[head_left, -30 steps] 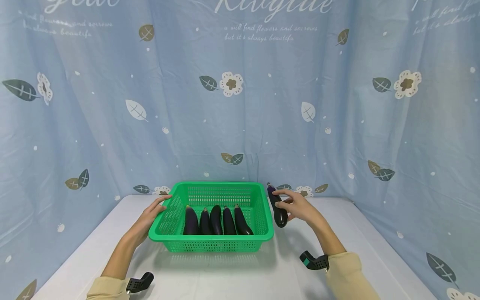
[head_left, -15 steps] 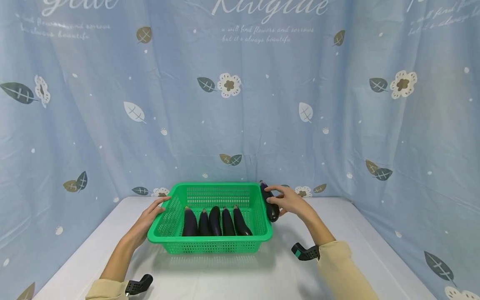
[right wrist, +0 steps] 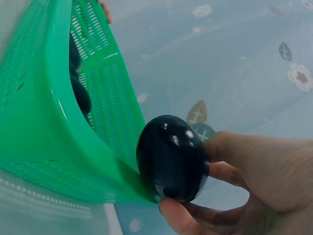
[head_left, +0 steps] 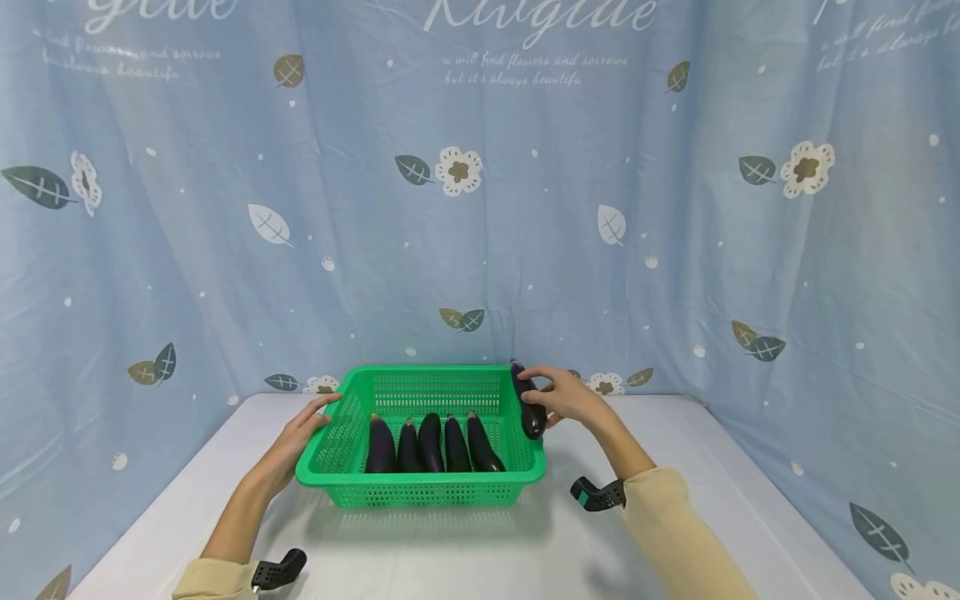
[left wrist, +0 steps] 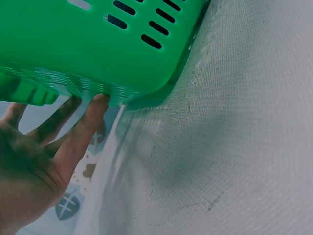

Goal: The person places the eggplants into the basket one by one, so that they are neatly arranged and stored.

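Observation:
A dark purple eggplant (head_left: 529,410) is pinched in my right hand (head_left: 566,397), over the right rim of a green plastic basket (head_left: 420,478). In the right wrist view the fingers and thumb hold the glossy eggplant (right wrist: 171,156) from one side, its rounded end toward the camera. My left hand (head_left: 291,442) rests at the basket's left side. Seen from the left wrist, the fingers of that hand (left wrist: 39,166) are fairly straight and touch the outer wall. Inside the basket several eggplants (head_left: 430,442) lie side by side, stems pointing away.
The basket stands on a white-covered table (head_left: 420,554). Behind and at both sides hangs a light blue curtain (head_left: 525,250) with leaves, flowers and lettering. A black device (head_left: 281,569) is strapped to each wrist.
My right hand has carried the eggplant leftward, from beside the basket to above its right rim. The left hand stays at the basket's left side. The view has shifted slightly.

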Available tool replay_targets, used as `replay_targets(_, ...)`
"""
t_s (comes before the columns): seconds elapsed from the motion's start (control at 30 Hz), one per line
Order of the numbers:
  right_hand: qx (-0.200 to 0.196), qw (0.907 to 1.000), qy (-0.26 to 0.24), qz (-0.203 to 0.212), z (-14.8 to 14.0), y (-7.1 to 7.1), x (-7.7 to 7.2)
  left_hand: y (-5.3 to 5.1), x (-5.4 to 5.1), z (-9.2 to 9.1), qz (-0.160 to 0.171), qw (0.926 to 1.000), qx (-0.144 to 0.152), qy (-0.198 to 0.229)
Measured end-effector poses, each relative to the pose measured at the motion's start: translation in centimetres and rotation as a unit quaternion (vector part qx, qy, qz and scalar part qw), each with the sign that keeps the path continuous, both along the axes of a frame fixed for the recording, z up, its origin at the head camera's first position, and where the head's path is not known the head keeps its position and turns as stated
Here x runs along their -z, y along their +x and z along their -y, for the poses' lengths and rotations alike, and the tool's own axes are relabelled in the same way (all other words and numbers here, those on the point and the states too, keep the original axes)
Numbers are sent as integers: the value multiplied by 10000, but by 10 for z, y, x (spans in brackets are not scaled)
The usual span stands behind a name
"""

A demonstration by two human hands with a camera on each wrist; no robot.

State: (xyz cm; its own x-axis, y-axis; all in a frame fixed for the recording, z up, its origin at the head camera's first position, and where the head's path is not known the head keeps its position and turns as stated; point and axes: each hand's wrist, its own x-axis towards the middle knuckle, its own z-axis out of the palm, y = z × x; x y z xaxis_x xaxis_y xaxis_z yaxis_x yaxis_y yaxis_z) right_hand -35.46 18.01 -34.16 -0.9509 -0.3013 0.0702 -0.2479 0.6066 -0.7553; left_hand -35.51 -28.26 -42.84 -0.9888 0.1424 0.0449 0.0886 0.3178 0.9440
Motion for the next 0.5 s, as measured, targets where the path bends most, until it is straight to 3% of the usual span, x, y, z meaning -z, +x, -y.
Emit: replay_targets(0.5, -115, 9996, 263, 10, 20, -6, -6, -2, 1, 0, 28, 10000, 42, 6)
